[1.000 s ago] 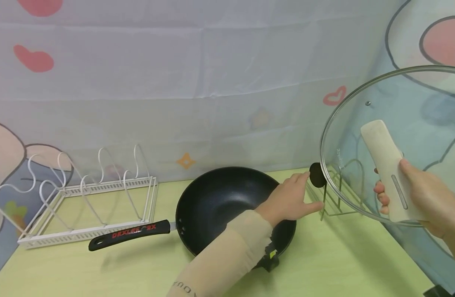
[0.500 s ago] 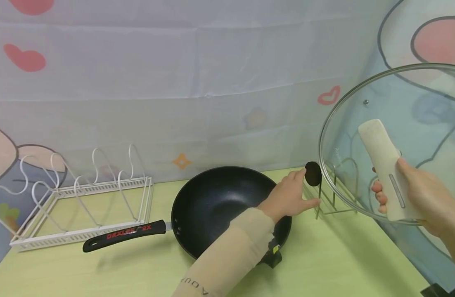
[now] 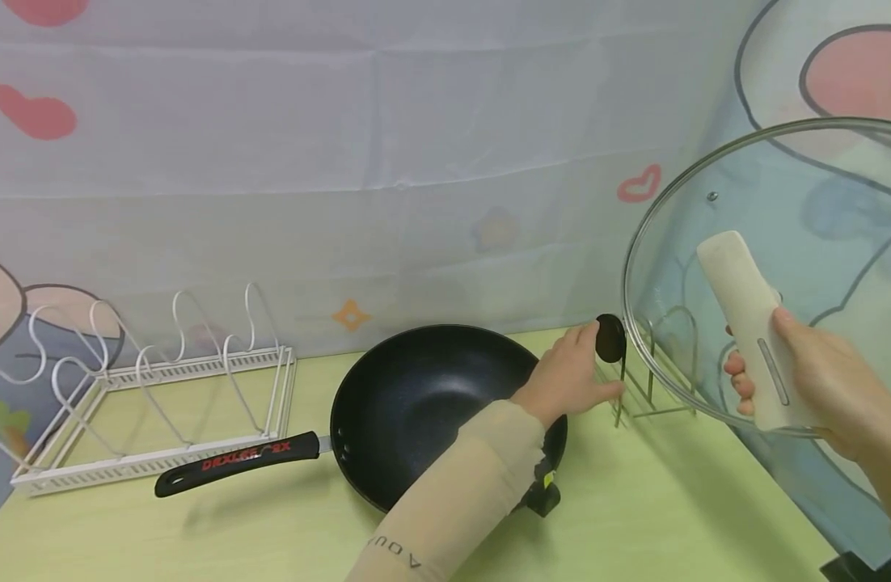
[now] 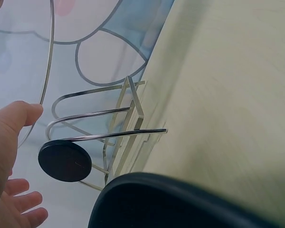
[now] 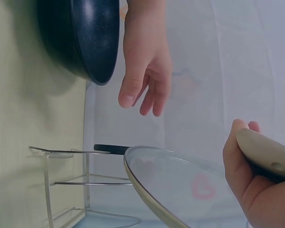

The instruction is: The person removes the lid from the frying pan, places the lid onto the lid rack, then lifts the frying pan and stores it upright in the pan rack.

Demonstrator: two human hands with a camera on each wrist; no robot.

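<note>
A glass lid (image 3: 678, 283) hangs aloft to the right of the left hand's (image 3: 565, 381) fingers, its face steeply tilted, the long axis of its pale handle (image 3: 747, 339) slanting from upper left to lower right in the head view. The right hand (image 3: 834, 384) is nearer, fingers curled round that handle; the left holds nothing, thumb spread wide, over the rim of a black wok (image 3: 424, 404). Between left hand and lid stands a wire stand's (image 4: 118, 134) black disc (image 3: 610, 339) (seemingly at the fingertips from the head, plainly apart from the right wrist). Whether disc and lid rim touch cannot be told. The desk's (image 3: 649, 501) right edge runs below the lid; bare desk before the stand appears the roomier side, with the backdrop (image 3: 431, 121) close behind.
</note>
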